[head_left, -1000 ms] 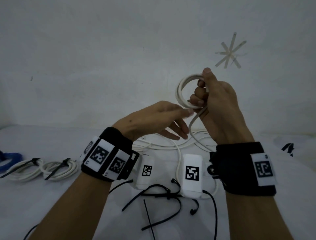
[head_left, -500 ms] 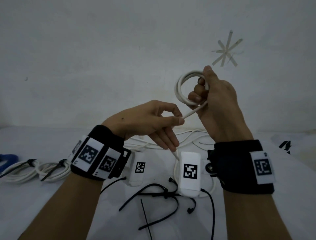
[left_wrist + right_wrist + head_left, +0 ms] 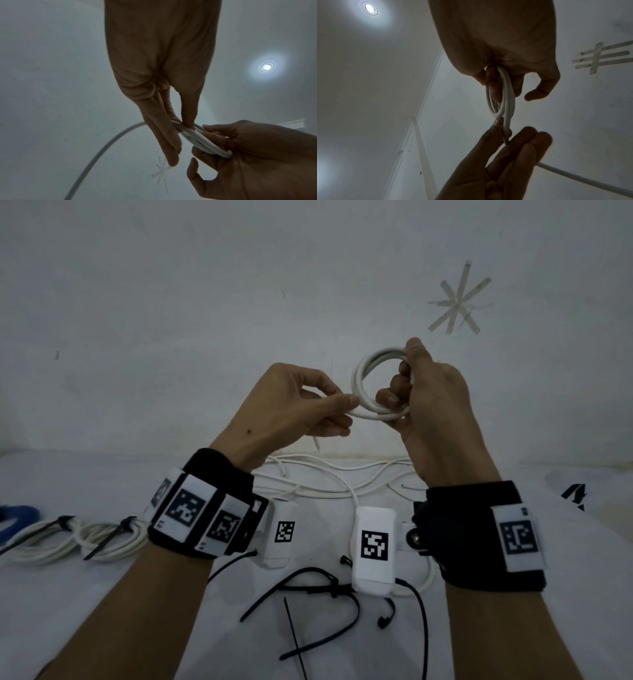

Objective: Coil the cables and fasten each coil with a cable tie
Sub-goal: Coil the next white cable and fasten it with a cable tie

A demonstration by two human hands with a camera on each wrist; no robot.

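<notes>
A small coil of white cable is held up in front of the wall by my right hand, whose fingers pass through the loops and whose thumb presses on top. My left hand pinches the cable's loose strand at the coil's lower left edge. In the left wrist view the left hand meets the coil and the strand trails away below. In the right wrist view the coil hangs from the right hand. Black cable ties lie on the table near me.
Loose white cable sprawls on the white table below my hands. Two coiled, tied white cables lie at the left, beside a blue object. A tape star is stuck on the wall.
My left hand drew down along the strand, then rose and brought it up to the coil's lower left edge. The right hand kept holding the coil.
</notes>
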